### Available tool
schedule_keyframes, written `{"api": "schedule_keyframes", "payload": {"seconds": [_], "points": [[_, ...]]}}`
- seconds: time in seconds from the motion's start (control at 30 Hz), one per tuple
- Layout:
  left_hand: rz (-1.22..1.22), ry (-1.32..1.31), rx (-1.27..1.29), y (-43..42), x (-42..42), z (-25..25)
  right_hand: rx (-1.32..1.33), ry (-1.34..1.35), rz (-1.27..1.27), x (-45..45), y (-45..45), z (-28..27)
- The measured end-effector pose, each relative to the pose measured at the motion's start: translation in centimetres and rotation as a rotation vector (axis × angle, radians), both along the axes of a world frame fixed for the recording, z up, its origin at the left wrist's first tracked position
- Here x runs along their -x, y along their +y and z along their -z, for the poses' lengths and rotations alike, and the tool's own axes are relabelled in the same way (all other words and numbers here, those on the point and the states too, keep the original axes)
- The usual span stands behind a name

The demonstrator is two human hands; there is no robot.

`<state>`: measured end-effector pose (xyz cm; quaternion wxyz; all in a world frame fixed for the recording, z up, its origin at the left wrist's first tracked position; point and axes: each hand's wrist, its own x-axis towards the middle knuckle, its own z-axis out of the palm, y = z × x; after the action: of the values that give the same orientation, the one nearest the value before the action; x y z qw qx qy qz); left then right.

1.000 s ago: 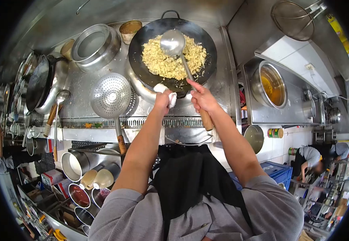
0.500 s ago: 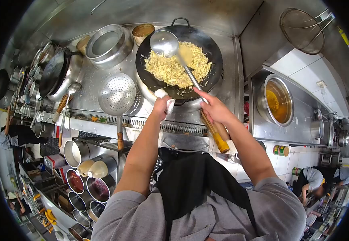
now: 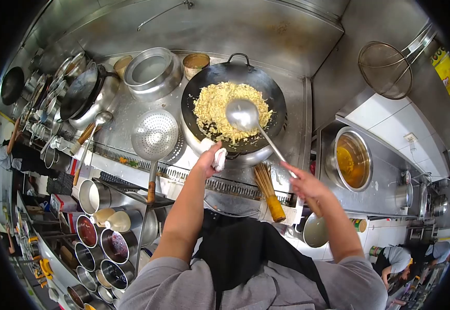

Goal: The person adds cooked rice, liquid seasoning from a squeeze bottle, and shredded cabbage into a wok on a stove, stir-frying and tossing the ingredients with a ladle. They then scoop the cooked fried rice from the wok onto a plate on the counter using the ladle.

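Note:
My left hand (image 3: 209, 159) is closed on a folded white cloth (image 3: 219, 159) at the near rim of a black wok (image 3: 191, 111). Yellow, egg-like chopped food (image 3: 220, 98) covers the middle of the wok. My right hand (image 3: 308, 187) grips the wooden-ended handle of a long metal ladle (image 3: 242, 114), whose bowl rests over the food with its rounded back up. Below the wok, between my hands, a bamboo brush (image 3: 272, 199) with a yellow-wrapped grip lies across the stove edge.
A perforated skimmer (image 3: 154, 135) lies left of the wok, with nested metal pots (image 3: 152, 72) behind it. At the right stands a bowl of orange liquid (image 3: 353, 160); a round strainer (image 3: 385, 70) hangs above. Sauce pots (image 3: 116, 246) stand lower left. Other people are at both far sides.
The ladle bowl has moved from the wok's far left side toward the middle right and turned over. My right hand has moved right and nearer me, uncovering the bamboo brush. The view has shifted.

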<state>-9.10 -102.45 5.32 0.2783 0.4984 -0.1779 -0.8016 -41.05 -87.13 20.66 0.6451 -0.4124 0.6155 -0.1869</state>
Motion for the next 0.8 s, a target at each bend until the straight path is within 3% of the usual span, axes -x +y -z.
{"api": "schedule_keyframes", "payload": {"seconds": [0.1, 0.13, 0.23, 0.3, 0.43, 0.57, 0.67, 0.8], "points": [[0.072, 0.092, 0.011, -1.2, -0.1, 2.5, 0.062, 0.299, -0.023, -1.2, -2.4, -1.1], [0.047, 0.024, -0.037, -0.2, 0.0, -0.7, 0.114, 0.432, -0.039, -2.2, -3.8, -1.7], [0.100, 0.050, -0.075, -0.8, -0.6, 0.3, 0.432, 1.032, -0.009, -6.6, -8.4, 3.7], [0.086, 0.023, -0.055, -1.8, 0.1, 2.5, 0.206, 0.989, 0.035, -11.9, -11.6, 3.6], [0.114, -0.060, 0.027, -2.0, 0.1, 1.2, 0.179, 0.990, -0.223, -18.8, -10.9, 4.4], [0.062, -0.083, 0.041, -1.5, -0.2, -1.2, 0.097, 1.055, -0.374, -18.0, -1.8, 0.6], [0.100, -0.098, 0.074, -1.6, 0.2, 0.3, 0.002, 1.218, -0.461, -14.0, 3.0, -2.6], [-0.038, 0.063, 0.023, 0.8, -0.7, -0.9, 0.091, 1.322, -0.377, -13.2, 0.9, -3.9]]}}
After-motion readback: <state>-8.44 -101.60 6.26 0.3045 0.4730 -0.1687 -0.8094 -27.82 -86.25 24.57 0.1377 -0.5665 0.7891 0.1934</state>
